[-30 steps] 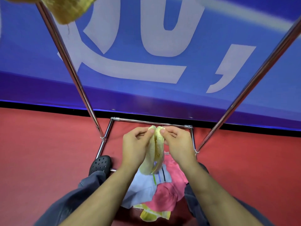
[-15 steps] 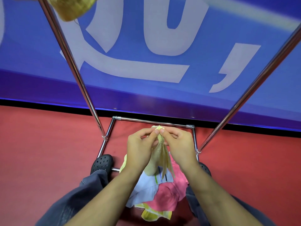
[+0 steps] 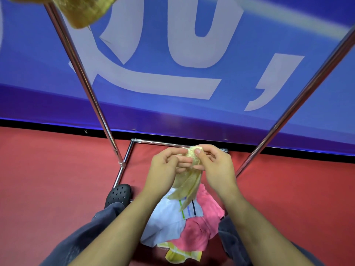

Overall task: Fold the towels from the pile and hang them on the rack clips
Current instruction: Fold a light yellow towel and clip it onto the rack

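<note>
A pale yellow towel [image 3: 189, 182] hangs folded lengthwise between my two hands. My left hand [image 3: 165, 169] pinches its top edge from the left, and my right hand [image 3: 215, 166] pinches the same top edge from the right with thumb and fingers. Below them, between my legs on the red floor, lies the pile [image 3: 184, 225]: a white striped towel, a pink one and a yellow one. A yellow-brown towel [image 3: 80, 10] hangs at the top left beside the rack's left pole [image 3: 84, 81]. The clips are out of view.
The rack's right pole [image 3: 294, 104] slants up to the right, and its base frame [image 3: 134, 148] lies on the red floor. A blue banner [image 3: 172, 54] stands right behind the rack. My black shoe [image 3: 119, 194] rests by the base frame.
My hands have drawn closer together at the towel's top edge, bunching it narrower. The head view has tipped slightly.
</note>
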